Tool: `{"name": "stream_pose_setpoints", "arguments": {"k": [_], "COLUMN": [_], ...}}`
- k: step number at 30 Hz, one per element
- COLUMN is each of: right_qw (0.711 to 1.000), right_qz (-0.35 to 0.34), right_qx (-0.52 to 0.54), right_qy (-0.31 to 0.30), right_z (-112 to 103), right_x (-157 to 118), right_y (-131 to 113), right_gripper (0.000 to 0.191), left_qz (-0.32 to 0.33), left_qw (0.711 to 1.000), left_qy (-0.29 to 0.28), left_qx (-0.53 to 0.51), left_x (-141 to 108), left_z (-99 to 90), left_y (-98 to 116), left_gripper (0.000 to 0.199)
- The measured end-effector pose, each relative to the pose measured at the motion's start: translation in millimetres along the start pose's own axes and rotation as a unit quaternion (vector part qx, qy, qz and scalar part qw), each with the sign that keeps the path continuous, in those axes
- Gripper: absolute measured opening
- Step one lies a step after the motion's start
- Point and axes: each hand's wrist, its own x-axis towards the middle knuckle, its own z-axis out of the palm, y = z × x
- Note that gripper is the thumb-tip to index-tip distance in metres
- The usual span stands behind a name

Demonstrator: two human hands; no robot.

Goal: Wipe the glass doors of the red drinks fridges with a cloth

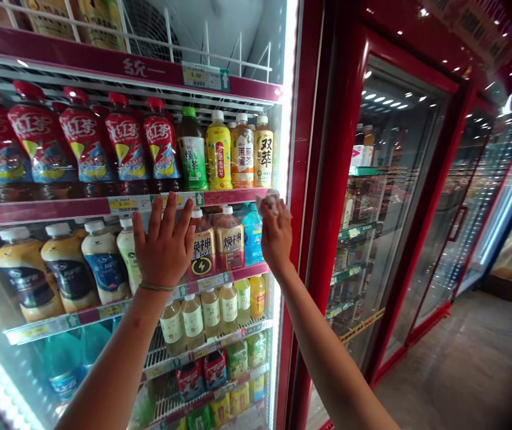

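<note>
My left hand point(161, 246) lies flat against the shelf's front strip point(229, 197), its fingers spread and holding nothing. At the right end of that strip, my right hand point(277, 239) is closed on a crumpled pale cloth point(267, 205). The cloth is pressed at the strip's edge, close to the bright door-frame light. Above the strip stand red-capped tea bottles point(79, 140), a green-capped tea bottle point(192, 152) and several pale-capped drinks. Just below, between my hands, are dark energy drink bottles point(230, 242) and a blue bottle point(252, 233).
Milk-tea bottles point(68, 269) fill the shelf at left, with pale drinks point(193, 319) and packs lower down. A red cooler frame point(303, 239) borders the right side. Beyond it are more glass-doored coolers point(399, 179) and a cardboard box point(506, 282) on the floor.
</note>
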Motion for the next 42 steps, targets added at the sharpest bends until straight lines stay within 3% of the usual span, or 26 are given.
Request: {"name": "stream_pose_setpoints", "arguments": {"k": [3, 6, 8, 12, 14, 19, 24, 30, 34, 36, 39, 42], "right_qw": [0.996, 0.999, 0.997, 0.997, 0.994, 0.999, 0.996, 0.998, 0.999, 1.000, 0.996, 0.997], "right_qz": [0.069, -0.032, -0.064, 0.072, 0.100, -0.036, 0.081, -0.036, 0.046, 0.028, -0.065, -0.056], "right_qx": [0.002, 0.035, 0.036, 0.004, -0.001, -0.008, 0.002, -0.021, -0.020, -0.008, 0.008, 0.011], "right_qy": [0.056, -0.001, -0.033, 0.018, 0.040, -0.022, 0.043, -0.050, 0.021, 0.009, -0.058, -0.054], "right_z": [-0.1, 0.0, 0.3, 2.4, 3.2, 0.6, -0.3, -3.7, -5.6, -6.0, -7.7, -9.7], "right_x": [-10.7, -12.7, -4.3, 5.0, -1.3, -7.9, -6.2, 0.8, -3.2, -9.3, -5.1, 9.2], "right_y": [-0.8, -10.1, -7.8, 12.0, 15.6, 16.6, 28.7, 34.5, 44.2, 40.5, 33.1, 35.0], "right_gripper": [0.070, 0.073, 0.071, 0.064, 0.064, 0.063, 0.062, 0.065, 0.065, 0.065, 0.059, 0.054], "left_qz": [-0.007, -0.014, -0.017, -0.022, -0.024, -0.023, -0.015, 0.001, 0.000, 0.002, 0.045, 0.119], "left_qw": [1.000, 1.000, 1.000, 1.000, 1.000, 0.999, 1.000, 1.000, 1.000, 1.000, 0.999, 0.992], "left_qy": [-0.003, -0.006, -0.008, -0.012, -0.016, -0.022, -0.006, 0.003, -0.001, -0.005, -0.021, -0.041], "left_qx": [0.014, 0.014, 0.009, 0.004, 0.008, 0.006, -0.001, -0.005, 0.005, 0.004, 0.009, 0.016], "left_x": [-0.1, -0.4, -0.6, -0.8, -0.8, -1.7, -1.7, -1.2, -3.3, -4.8, -6.5, -7.7], "left_z": [0.2, 0.4, 0.4, 0.1, -0.4, -1.1, 0.0, -0.7, -0.2, 0.6, 0.9, -0.4], "left_y": [0.7, 0.8, 0.6, 0.7, 1.3, 2.3, 1.3, 1.2, 0.5, -0.1, -1.1, -1.5], "left_gripper": [0.070, 0.069, 0.068, 0.068, 0.068, 0.068, 0.068, 0.068, 0.070, 0.072, 0.073, 0.075]}}
